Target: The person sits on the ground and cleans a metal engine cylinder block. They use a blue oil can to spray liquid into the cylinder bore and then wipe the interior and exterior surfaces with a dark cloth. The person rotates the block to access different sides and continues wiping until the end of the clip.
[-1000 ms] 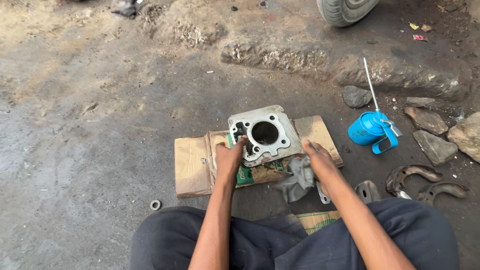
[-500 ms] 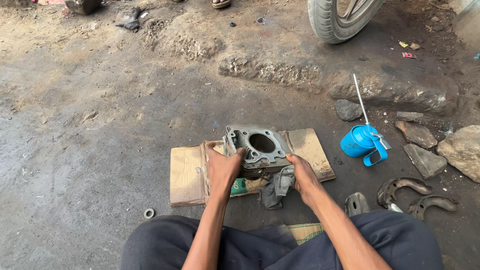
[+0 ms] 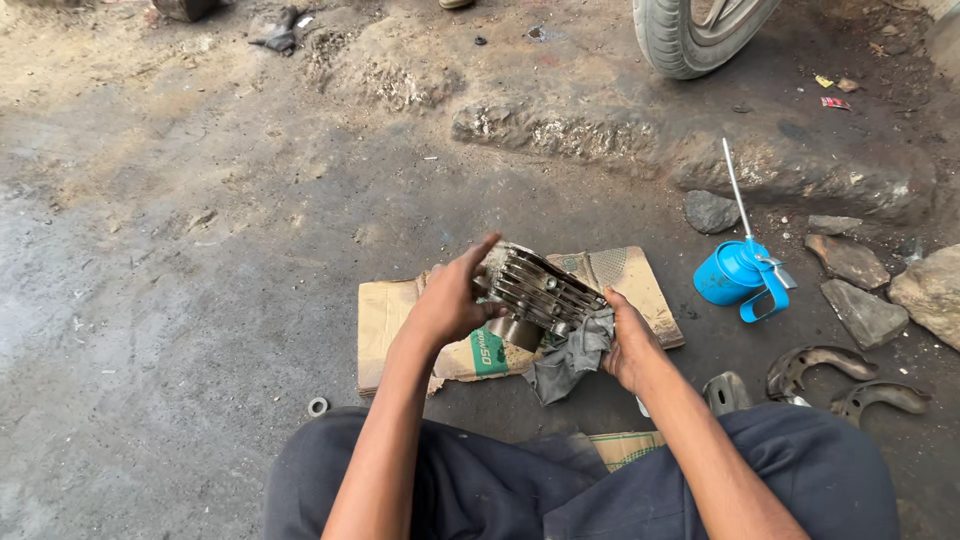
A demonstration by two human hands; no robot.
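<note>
A finned metal engine cylinder (image 3: 535, 290) is tilted on its side above a flattened cardboard sheet (image 3: 395, 325). My left hand (image 3: 452, 296) grips its left end, fingers spread over the top. My right hand (image 3: 628, 340) holds the cylinder's right side together with a dirty grey rag (image 3: 565, 360) that hangs down beneath it. Both arms reach out over my dark trousers.
A blue oil can (image 3: 735, 272) with a long spout stands to the right. Brake shoes (image 3: 815, 362) and a small metal part (image 3: 725, 390) lie near my right knee. Stones (image 3: 860, 310), a tyre (image 3: 690, 35) and a washer (image 3: 318, 406) are on the dirt ground.
The cylinder lay flat on the cardboard, bore facing up. Both hands took hold of it, lifted it and turned it onto its side, with the rag now under it.
</note>
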